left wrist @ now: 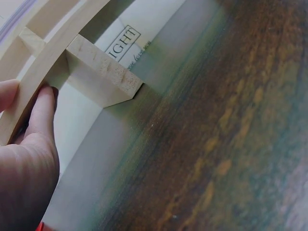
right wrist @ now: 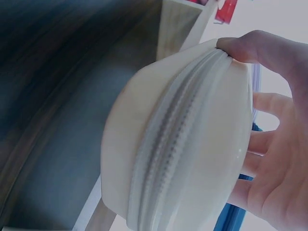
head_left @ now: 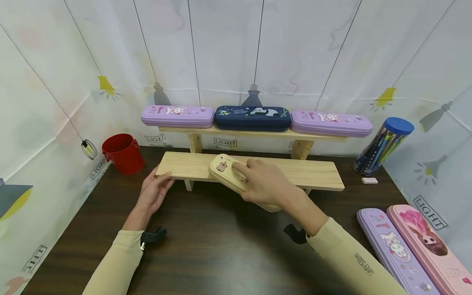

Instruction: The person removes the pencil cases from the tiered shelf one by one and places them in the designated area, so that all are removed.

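Brown table point(head_left: 206, 250), curtain point(head_left: 221, 41) printed "LIGHT": right hand point(head_left: 265, 180) grips one cream case point(head_left: 228, 174) over the lower board point(head_left: 298, 170)'s front edge.
Left hand point(head_left: 153, 191) holds that board's left end; beyond the right hand, two purple cases point(head_left: 177, 116), one navy case point(head_left: 252, 119); rightward, one lilac case point(head_left: 394, 250), one pink case point(head_left: 427, 243).

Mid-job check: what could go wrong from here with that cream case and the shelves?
The cream pencil case slants past the front edge of the lower shelf; it might tip off if the right hand releases now.

The left hand grips that shelf; a tug could shift it.

The rightmost purple case overhangs the upper shelf; a jolt might topple it.
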A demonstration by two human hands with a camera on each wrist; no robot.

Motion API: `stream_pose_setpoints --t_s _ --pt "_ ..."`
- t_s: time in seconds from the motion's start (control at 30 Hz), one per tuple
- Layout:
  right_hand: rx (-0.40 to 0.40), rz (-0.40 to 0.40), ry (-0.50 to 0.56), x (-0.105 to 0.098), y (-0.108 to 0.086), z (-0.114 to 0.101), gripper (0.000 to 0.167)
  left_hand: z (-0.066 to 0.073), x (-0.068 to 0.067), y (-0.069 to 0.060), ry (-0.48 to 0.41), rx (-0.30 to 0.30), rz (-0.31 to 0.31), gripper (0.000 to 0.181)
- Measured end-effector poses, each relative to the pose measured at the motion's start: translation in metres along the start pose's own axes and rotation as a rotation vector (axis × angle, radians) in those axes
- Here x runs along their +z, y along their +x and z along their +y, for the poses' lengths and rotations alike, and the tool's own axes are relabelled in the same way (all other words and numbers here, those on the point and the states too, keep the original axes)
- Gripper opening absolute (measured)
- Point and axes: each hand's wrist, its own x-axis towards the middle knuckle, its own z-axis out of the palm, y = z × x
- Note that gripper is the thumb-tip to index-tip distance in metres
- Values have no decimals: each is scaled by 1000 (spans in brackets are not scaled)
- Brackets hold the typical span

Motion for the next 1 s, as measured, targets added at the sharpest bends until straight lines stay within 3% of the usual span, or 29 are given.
stream_pose_setpoints --t_s 0.5,1.0 --pt "97 62 35 -2 -79 26 79 1 0 -1 -5 -6 -10 77" --pt "285 48 73 4 -158 62 83 0 0 0 -18 -2 -6 78"
